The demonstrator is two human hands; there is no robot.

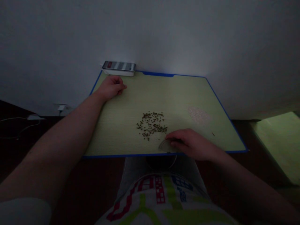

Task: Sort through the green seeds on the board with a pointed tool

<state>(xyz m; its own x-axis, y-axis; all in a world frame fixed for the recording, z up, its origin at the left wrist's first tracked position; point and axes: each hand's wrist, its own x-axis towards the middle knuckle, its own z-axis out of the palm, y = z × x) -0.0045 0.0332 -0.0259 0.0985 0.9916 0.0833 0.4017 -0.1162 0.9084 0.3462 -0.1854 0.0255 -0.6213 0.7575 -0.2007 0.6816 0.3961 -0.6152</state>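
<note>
Curving our right grip over a clear plastic edge by dark seeds.
Left grip lies curled, empty, at 11 o'clock on the green surface; right's hold unclear.

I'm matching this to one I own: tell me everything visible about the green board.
The board is a flat rectangular panel, pale green and faintly grained on top, with thin blue edging. It lies flat, far edge by a white wall. Dark seeds lie scattered mid-surface, a pale patch of fine grains to their right. The left hand rests near the far corner, the right hand by the near edge.
</note>
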